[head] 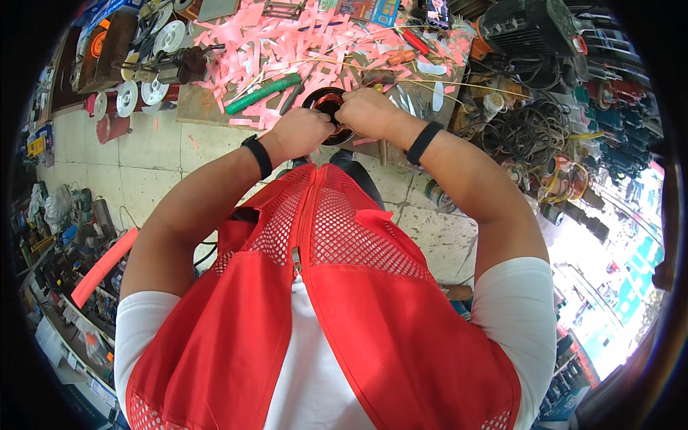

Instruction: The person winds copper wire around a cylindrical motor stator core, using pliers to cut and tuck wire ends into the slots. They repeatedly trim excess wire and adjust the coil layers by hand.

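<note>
A round motor stator (325,101) with a dark rim and copper-coloured windings inside sits at the near edge of the workbench. My left hand (302,131) bends over its near left side, fingers curled in toward the opening. From the right, my right hand (371,113) reaches across the rim with its fingers curled and the thumb side at the windings. Both hands touch the stator, but their fingertips are partly hidden, so what they pinch is unclear. A green cylinder (263,94) and a dark rod-like tool (292,98) lie left of the stator.
Pink insulation strips (258,40) cover much of the workbench (199,105). Red-handled pliers (414,40), scissors (406,99) and a phone (438,13) lie to the right. Beyond stand an electric motor (527,27) and coiled cables (537,126). Wire spools (127,98) stand at left.
</note>
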Available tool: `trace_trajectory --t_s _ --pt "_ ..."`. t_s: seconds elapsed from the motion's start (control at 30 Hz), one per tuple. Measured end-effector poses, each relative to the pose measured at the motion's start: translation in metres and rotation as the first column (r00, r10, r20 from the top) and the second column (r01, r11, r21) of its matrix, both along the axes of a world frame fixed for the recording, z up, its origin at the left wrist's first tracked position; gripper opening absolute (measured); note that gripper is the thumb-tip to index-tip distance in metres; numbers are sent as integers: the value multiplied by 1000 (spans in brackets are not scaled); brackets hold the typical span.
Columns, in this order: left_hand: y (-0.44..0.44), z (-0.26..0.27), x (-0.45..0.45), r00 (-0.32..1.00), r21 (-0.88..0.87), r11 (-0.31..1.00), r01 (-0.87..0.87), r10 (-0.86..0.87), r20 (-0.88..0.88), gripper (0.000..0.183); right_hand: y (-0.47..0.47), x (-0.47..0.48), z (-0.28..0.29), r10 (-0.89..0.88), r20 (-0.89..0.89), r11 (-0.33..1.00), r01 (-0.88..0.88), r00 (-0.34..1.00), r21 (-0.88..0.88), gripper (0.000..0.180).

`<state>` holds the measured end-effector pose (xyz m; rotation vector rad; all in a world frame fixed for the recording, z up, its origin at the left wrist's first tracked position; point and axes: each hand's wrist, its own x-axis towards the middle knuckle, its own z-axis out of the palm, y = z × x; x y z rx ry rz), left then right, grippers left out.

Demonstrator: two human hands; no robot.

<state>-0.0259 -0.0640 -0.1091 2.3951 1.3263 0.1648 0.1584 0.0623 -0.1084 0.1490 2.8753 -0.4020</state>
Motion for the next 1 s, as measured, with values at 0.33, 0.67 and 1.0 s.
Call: trace_trajectory --t_s 0.33,0.67,1.0 --pt "1 -6 18 976 -86 974 -209 202 -86 31 -10 -9 13 -72 163 997 69 984 22 9" --pt "5 -10 13 985 -108 986 -129 115 -126 23 -6 -11 9 -22 146 999 16 989 43 14" --pt "2 -6 8 992 -96 994 -56 45 -121 14 -6 -7 8 5 120 1000 -9 993 28 15"
